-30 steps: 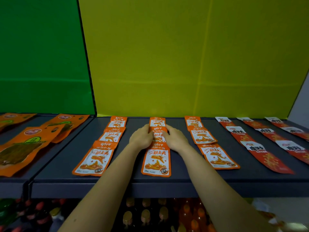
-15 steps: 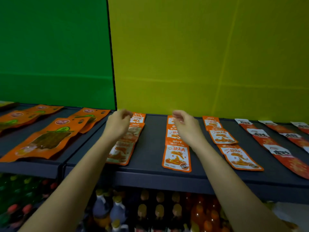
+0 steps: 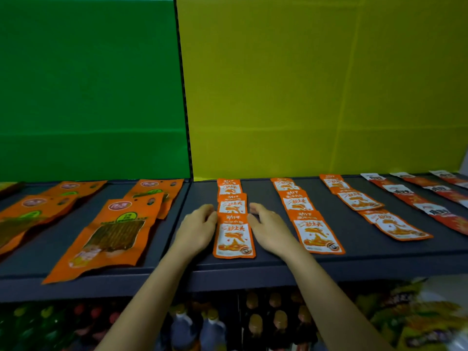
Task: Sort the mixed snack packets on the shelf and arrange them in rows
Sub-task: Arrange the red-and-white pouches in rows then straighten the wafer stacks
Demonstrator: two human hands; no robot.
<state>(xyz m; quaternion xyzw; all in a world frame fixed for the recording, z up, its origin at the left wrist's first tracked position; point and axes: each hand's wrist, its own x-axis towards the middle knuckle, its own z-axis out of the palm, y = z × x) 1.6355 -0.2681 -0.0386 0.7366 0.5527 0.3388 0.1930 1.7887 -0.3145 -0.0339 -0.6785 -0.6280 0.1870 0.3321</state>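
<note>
On the dark shelf lie three rows of small orange-and-white snack packets. My left hand and my right hand rest on the shelf at either side of the leftmost row, their fingertips against the edges of its front and middle packets. Neither hand holds a packet. The middle row and the right row lie to the right. Red packets with white tops run in rows at the far right. Large orange packets lie on the left shelf section.
A green panel and a yellow panel close the back of the shelf. Bottles stand on the level below, with more snack bags at the lower right.
My hands have left the middle row of small orange packets and moved to the leftmost row, now flanking it. The view has shifted to the left.
</note>
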